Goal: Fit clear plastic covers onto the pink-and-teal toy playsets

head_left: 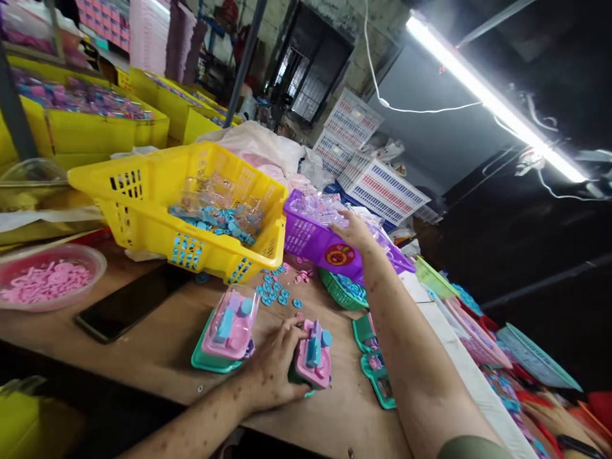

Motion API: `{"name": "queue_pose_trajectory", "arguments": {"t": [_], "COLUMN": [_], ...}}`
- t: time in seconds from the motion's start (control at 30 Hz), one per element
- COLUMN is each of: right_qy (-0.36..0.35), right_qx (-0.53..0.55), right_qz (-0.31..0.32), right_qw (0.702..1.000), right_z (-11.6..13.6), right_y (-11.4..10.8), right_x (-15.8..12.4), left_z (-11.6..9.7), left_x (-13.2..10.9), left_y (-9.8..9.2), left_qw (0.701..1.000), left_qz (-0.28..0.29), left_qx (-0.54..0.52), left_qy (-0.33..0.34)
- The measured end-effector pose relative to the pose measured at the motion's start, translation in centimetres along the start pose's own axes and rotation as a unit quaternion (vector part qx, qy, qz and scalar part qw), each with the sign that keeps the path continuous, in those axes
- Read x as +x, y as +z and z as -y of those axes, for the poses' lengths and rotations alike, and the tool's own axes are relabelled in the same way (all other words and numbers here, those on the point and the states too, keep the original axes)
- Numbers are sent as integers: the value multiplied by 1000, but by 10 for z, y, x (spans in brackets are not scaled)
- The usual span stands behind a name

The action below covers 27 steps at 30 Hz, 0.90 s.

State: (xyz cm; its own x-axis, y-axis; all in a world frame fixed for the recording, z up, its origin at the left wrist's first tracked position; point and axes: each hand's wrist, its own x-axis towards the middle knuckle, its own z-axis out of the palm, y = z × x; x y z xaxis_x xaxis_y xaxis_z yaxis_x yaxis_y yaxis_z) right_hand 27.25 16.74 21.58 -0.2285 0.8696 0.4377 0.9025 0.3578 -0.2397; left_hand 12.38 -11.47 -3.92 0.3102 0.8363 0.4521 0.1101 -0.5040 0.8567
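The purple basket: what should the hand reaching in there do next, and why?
Probably pick one clear cover from the purple basket: the right hand rests on them, while the left hand steadies an uncovered pink toy set; the set beside it already has one.

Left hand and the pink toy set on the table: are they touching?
Touching. The head view shows the left hand wrapped against the side of the pink toy set, fingers on it with no gap.
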Motion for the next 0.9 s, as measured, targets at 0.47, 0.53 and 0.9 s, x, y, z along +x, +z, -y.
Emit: {"name": "queue_pose_trajectory", "arguments": {"t": [0.47, 0.53, 0.9], "right_qy": [59, 97, 248], "right_qx": [122, 121, 316], "right_qz": [-134, -160, -139], "right_qw": [982, 975, 905], "right_z": [-48, -56, -66], "right_y": [-20, -23, -36], "right_x": [-3, -12, -22], "left_z": [-2, -1, 1], "left_x": [1, 1, 2], "left_y": [-5, -6, -8], "left_qw": [1000, 1000, 1000], "left_qz": [-7, -5, 17], "left_qx": [2, -1, 7], "left_qy": [-3, -2, 4]}}
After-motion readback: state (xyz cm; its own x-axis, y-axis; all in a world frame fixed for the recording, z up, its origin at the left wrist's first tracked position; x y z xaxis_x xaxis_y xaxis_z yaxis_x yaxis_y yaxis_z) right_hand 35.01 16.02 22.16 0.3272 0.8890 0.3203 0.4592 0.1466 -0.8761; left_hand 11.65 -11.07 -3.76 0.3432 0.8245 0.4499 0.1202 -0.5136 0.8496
